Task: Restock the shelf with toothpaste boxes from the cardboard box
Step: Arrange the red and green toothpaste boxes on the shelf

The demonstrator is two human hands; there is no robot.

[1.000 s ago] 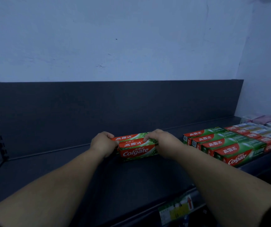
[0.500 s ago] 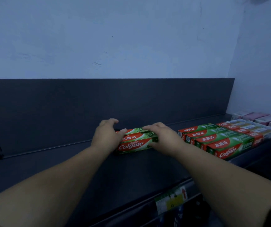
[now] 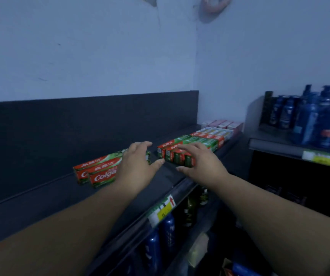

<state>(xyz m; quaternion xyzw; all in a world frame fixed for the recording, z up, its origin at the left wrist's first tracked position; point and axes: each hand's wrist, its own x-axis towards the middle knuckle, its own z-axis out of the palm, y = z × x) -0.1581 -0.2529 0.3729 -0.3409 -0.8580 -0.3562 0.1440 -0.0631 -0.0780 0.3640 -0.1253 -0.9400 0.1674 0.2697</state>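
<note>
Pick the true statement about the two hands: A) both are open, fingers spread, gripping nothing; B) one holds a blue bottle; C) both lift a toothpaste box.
A: the left hand and right hand are spread flat, curled round nothing, over the red-and-green cardboard toothpaste boxes lying on the dark shelf.

Your left grip [image 3: 138, 166] covers the right ends of the two toothpaste boxes [image 3: 98, 172], so the brand word on the nearer one breaks off. Your right grip [image 3: 202, 162] hides the front ends of some boxes in the row [image 3: 192, 138] toward the right end of the shelf [image 3: 60, 200]; whether it touches them is not clear. The price label [image 3: 163, 211] on the shelf's front edge is too small to read. The blue bottles [image 3: 319, 120] are blurred and cut off by the right edge.
</note>
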